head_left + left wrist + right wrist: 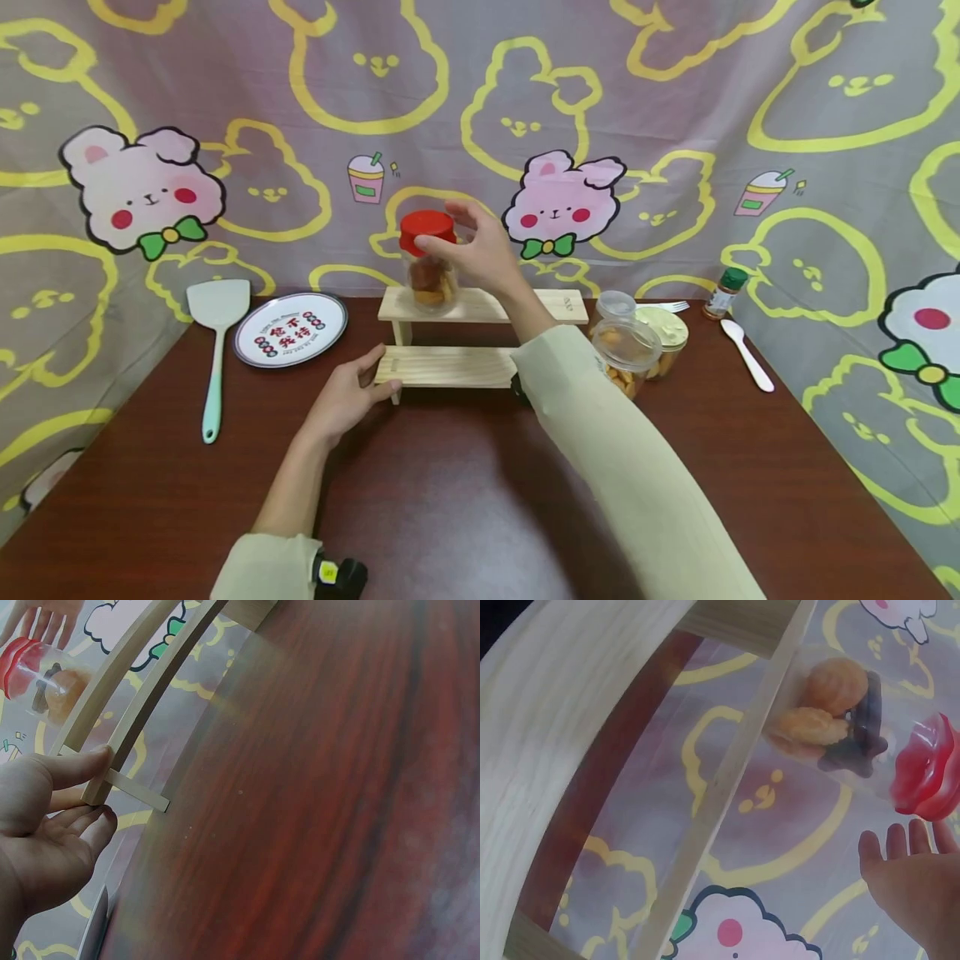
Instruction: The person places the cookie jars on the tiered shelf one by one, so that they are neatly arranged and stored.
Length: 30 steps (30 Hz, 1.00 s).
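A clear jar (431,279) with a red lid (426,229) stands upright at the left of the upper board of a two-step wooden rack (450,367). Brown and golden snack pieces show inside it. Beside the lid is my right hand (480,250), its fingers fairly straight and not wrapped round the jar; in the right wrist view the fingertips (896,840) appear just apart from the lid. My left hand (341,404) pinches the left end of the rack's lower board, thumb on one side and fingers on the other, as the left wrist view (96,776) shows.
Several tubs and jars of snacks (628,346) stand right of the rack, partly behind my right sleeve. A fork (671,307), a green-capped spice bottle (723,296) and a white spoon (747,354) lie farther right. Left are a plate (291,331) and a spatula (217,333).
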Tool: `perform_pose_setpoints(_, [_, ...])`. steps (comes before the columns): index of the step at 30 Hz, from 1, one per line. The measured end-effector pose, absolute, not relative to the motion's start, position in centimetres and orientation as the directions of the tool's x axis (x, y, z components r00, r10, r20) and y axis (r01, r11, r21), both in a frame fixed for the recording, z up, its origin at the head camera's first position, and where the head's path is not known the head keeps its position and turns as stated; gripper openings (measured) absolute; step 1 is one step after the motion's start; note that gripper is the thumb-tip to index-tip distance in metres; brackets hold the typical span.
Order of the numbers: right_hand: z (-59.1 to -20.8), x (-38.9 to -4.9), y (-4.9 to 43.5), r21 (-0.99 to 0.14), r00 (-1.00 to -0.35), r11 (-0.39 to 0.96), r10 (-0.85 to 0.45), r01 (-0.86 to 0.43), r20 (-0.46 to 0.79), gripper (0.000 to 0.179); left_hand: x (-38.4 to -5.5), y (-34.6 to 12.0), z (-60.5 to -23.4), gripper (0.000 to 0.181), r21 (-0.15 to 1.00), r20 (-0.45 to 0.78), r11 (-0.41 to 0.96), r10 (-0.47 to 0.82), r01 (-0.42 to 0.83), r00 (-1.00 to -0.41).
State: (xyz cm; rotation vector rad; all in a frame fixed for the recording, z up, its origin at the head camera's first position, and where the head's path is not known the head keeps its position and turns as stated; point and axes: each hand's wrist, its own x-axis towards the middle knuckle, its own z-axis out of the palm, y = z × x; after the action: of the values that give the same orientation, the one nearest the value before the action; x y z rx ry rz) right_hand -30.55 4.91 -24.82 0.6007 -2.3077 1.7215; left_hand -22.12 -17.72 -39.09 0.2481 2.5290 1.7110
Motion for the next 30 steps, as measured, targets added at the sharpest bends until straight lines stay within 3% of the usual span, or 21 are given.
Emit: perform_pose_setpoints(30, [-27.1,-27.3,13.0,-0.840,-0.890,0.295,-0.187,-0.455,0.416,0.066,-22.2,-17.7,-39.1,0.074,0.938,0.015,0.339,0.180,0.076,-0.984])
